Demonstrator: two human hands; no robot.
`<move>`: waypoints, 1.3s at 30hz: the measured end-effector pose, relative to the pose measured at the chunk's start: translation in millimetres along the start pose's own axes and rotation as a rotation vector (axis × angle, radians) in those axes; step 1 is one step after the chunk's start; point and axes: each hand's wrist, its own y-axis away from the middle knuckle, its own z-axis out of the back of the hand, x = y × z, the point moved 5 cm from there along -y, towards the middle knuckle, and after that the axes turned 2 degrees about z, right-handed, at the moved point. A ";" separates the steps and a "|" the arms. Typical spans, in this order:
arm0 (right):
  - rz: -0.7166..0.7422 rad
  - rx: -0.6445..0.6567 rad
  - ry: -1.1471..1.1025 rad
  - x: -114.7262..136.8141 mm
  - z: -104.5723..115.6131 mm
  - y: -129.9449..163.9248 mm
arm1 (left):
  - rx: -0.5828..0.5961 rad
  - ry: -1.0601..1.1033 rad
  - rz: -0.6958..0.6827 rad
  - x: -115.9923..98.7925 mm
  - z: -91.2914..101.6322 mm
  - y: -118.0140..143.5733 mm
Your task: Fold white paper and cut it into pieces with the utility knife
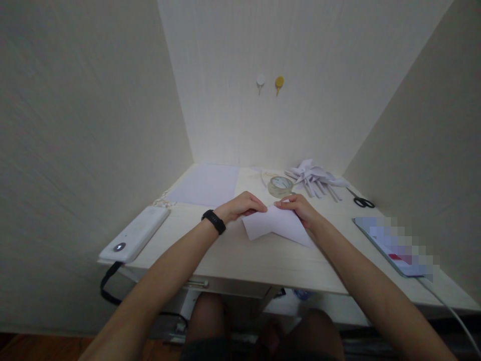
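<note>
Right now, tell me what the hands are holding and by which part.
Both hands, left hand and right hand, pinch the white paper at its top point, pressing it on the desk.

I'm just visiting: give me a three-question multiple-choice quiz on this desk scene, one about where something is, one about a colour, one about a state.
1. Where do the scissors lie?
A. right of the folded paper shapes
B. on the white power bank
C. under the left hand

2. What colour is the wristband?
A. yellow
B. black
C. red

3. How is the white paper at the hands?
A. rolled into a tube
B. crumpled into a ball
C. folded, pressed flat on the desk

Answers: 1 A, their black handles sit right of the shapes. 2 B, a dark band on the left wrist. 3 C, the left hand and right hand press its top edge.
</note>
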 end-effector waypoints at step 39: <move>0.047 0.108 0.079 -6.1 -12.8 1.2 | 0.116 -0.042 0.056 15.0 3.6 -2.8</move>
